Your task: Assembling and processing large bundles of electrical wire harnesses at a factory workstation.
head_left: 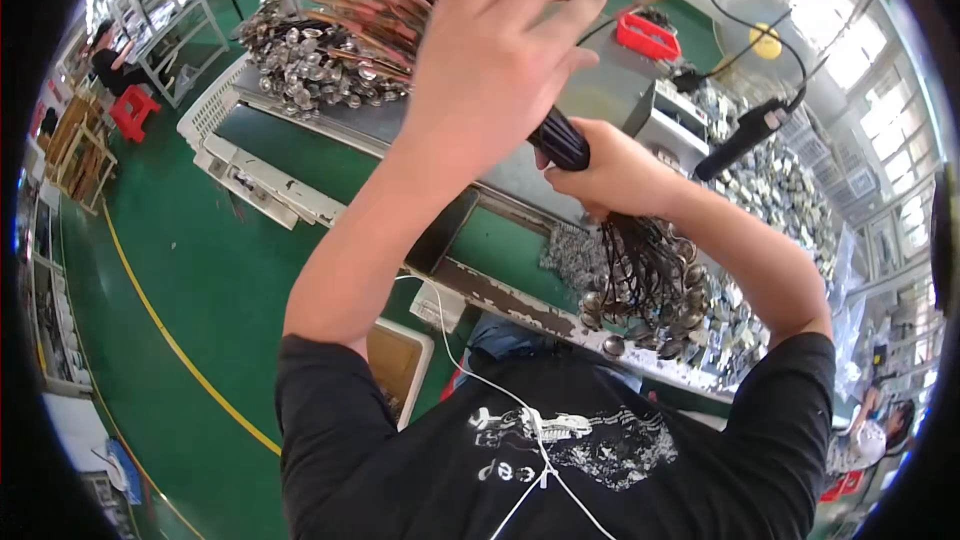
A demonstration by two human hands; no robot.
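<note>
**Right hand (622,168) grips a dark bundle (563,143) over a cluttered bench (605,80)**

Seen from above through a round fisheye view, a person in a black T-shirt (570,410) works with two bare hands. The right hand's fingers (572,183) are closed around the dark bundle. Its smooth, ribbed-looking black part pokes out on the left side of the fist, toward the left hand (500,60). Below the fist, thin dark stems fan out and hang downward, with shiny round metal ends (650,290) clustered near the bench's front edge.

The left hand is raised higher, its forearm crossing the middle of the view. Its fingers are bent, with the thumb apart and some blur; whether they hold or touch anything cannot be told. The bundle's upper end runs behind this hand and out of sight.

To the left on the bench lies a pile of shiny metal pieces (310,65), with reddish-brown sticks (370,15) beside it, reaching behind the left hand. Farther back sits a red basket (646,37). To the right, beyond the right hand, spreads a large heap of small metallic parts (780,185), with a black cylindrical device (738,143) on a cable hanging in front.
</note>
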